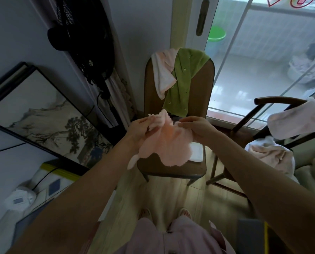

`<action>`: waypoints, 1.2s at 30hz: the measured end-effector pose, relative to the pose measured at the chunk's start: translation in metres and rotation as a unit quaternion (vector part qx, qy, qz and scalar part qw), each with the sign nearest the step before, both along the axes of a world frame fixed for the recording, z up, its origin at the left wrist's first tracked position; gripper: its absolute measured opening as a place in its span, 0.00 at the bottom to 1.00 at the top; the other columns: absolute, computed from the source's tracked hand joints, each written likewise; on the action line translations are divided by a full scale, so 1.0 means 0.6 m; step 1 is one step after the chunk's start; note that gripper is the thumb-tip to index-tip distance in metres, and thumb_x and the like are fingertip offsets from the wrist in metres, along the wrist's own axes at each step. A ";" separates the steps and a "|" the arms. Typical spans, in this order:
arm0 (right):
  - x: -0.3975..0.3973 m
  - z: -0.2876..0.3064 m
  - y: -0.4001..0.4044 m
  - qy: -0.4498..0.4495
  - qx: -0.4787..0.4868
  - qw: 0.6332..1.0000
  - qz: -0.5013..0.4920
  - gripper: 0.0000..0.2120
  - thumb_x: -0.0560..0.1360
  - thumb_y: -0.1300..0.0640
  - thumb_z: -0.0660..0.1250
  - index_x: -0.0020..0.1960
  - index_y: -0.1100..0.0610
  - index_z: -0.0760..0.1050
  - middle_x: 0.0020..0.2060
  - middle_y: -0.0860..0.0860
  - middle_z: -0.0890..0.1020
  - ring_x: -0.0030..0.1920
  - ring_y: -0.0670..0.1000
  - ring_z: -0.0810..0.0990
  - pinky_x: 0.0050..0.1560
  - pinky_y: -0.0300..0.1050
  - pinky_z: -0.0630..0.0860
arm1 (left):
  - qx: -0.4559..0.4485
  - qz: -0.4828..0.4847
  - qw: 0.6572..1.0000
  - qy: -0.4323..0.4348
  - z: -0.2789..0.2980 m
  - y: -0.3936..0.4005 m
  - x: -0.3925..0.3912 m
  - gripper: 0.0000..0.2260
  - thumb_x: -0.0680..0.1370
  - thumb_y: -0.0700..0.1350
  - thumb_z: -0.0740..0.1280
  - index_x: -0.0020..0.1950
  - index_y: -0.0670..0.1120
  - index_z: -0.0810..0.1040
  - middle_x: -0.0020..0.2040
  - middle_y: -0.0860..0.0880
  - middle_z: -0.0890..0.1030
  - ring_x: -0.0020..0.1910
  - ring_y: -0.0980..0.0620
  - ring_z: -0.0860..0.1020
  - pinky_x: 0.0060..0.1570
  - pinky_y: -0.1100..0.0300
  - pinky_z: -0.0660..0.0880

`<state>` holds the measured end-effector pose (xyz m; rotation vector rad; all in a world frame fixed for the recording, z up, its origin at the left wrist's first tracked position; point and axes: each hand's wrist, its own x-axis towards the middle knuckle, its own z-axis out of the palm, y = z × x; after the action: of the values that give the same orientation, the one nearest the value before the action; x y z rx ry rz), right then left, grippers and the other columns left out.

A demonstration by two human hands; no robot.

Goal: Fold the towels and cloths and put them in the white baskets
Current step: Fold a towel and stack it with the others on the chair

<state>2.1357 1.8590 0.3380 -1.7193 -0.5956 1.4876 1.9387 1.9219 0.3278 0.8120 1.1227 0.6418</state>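
One head-worn view looks steeply down, close over the hands.

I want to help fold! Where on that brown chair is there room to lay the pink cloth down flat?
Bare seat shows along the front edge of the brown chair, below the pink cloth and left of the white folded cloth. The backrest is crowded by the green towel.
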 end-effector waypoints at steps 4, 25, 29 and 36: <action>-0.012 0.018 0.005 0.015 0.038 0.996 0.077 0.05 0.72 0.62 0.73 0.47 0.56 0.81 0.48 0.55 0.80 0.49 0.55 0.80 0.57 0.55 0.77 | 0.001 -0.084 0.996 -0.035 -0.004 -0.018 0.015 0.10 0.80 0.47 0.64 0.54 0.44 0.81 0.40 0.50 0.84 0.40 0.55 0.82 0.42 0.58 0.78; 0.016 -0.033 -0.034 -0.172 -0.056 0.972 0.148 0.09 0.74 0.52 0.72 0.50 0.57 0.82 0.49 0.55 0.81 0.53 0.55 0.78 0.58 0.48 0.76 | 0.037 0.093 0.988 0.114 -0.038 -0.001 0.003 0.12 0.82 0.43 0.60 0.40 0.47 0.77 0.43 0.46 0.77 0.45 0.49 0.76 0.57 0.49 0.76; 0.016 -0.045 -0.037 -0.172 -0.006 0.983 0.070 0.08 0.78 0.55 0.67 0.48 0.59 0.80 0.44 0.57 0.79 0.47 0.54 0.78 0.50 0.48 0.77 | 0.014 0.085 0.979 0.187 -0.057 0.021 -0.007 0.07 0.81 0.44 0.62 0.52 0.42 0.76 0.51 0.43 0.80 0.42 0.51 0.78 0.39 0.58 0.77; 0.017 -0.065 -0.026 -0.242 -0.019 0.961 -0.132 0.07 0.77 0.62 0.67 0.52 0.64 0.79 0.45 0.58 0.79 0.39 0.53 0.77 0.38 0.44 0.79 | 0.086 0.145 0.944 0.285 -0.072 0.027 -0.040 0.07 0.78 0.38 0.66 0.54 0.42 0.81 0.49 0.46 0.81 0.41 0.54 0.77 0.35 0.65 0.74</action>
<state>2.1457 1.8435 0.2990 -2.1163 -0.5559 0.8980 1.9145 1.9378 0.2847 1.0275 1.7554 0.7822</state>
